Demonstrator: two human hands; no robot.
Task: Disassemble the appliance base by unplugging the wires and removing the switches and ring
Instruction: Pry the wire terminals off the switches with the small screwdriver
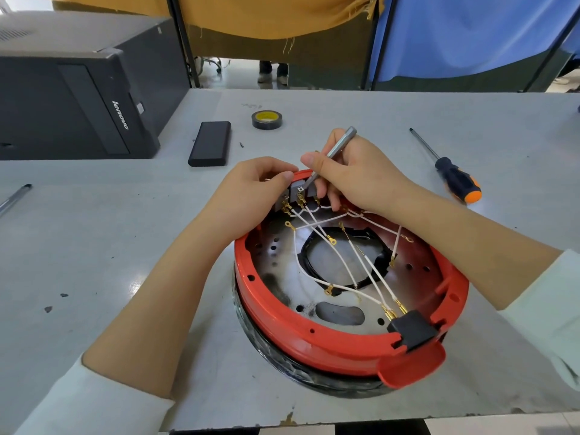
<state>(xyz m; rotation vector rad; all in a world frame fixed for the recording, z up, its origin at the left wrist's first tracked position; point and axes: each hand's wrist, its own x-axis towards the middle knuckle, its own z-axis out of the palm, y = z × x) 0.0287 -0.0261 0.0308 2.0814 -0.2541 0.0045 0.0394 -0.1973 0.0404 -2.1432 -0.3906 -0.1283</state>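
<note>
The appliance base [332,346], round with a red ring around a metal plate, lies upside down on the table. White wires [351,255] with brass terminals cross its inside. Several grey switches [298,191] sit in the far rim, wires plugged into them. A black connector block [412,329] sits in the near rim. My left hand [251,189] grips the far rim beside the switches. My right hand [354,171] holds a thin metal tool [337,149] like a pen, its tip at the middle switch.
An orange-and-black screwdriver [455,180] lies at the right. At the back lie a tape roll [266,119] and a black flat box [210,143]. A black computer case [78,98] stands at the left. A pen [15,197] lies at the left edge.
</note>
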